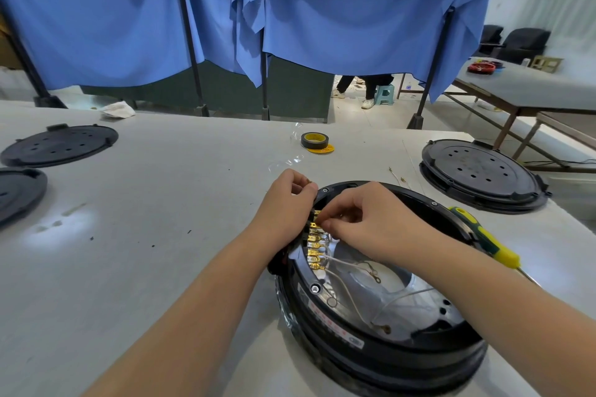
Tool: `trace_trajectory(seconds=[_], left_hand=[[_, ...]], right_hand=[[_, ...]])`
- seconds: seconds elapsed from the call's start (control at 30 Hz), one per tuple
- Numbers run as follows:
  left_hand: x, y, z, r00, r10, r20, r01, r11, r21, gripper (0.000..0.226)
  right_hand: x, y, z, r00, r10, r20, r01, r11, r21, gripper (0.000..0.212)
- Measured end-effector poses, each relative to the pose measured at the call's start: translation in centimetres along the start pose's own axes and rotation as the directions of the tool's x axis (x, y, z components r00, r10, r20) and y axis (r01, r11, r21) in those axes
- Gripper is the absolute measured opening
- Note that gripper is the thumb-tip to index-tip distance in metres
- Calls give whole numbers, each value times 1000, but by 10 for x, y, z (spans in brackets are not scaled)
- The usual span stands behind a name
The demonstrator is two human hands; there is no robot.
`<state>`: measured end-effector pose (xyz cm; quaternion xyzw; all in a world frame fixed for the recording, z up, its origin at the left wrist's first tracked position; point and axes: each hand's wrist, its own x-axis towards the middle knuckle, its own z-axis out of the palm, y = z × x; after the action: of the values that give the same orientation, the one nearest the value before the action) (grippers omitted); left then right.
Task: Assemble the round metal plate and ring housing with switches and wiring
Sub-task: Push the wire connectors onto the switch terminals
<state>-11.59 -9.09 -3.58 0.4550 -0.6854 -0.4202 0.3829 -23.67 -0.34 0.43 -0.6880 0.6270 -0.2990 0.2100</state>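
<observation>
Both hands are working at the far left rim of the black ring housing (380, 345), which is sitting on the grey table (161, 235) right in front of the person. The right hand (371, 219) is pinching something small at the top of the row of brass terminals (314, 248). The left hand (283, 200) is curling its fingers against the rim outside; whether it is gripping anything, I cannot tell. White wires (348, 287) are trailing across the metal plate (387, 280) inside. A yellow-green screwdriver (483, 235) is lying across the right rim.
</observation>
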Motion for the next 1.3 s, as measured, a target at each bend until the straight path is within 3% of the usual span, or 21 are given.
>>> trace_trajectory(seconds=[0.3, 1.3], left_hand=[[0, 0, 0, 1000, -7, -7, 7, 1000, 7, 7], [-2, 2, 1, 1000, -7, 25, 7, 1000, -18, 9]], right_hand=[[1, 0, -1, 999, 46, 12, -47, 993, 110, 17], [0, -3, 3, 999, 37, -6, -37, 999, 18, 7]])
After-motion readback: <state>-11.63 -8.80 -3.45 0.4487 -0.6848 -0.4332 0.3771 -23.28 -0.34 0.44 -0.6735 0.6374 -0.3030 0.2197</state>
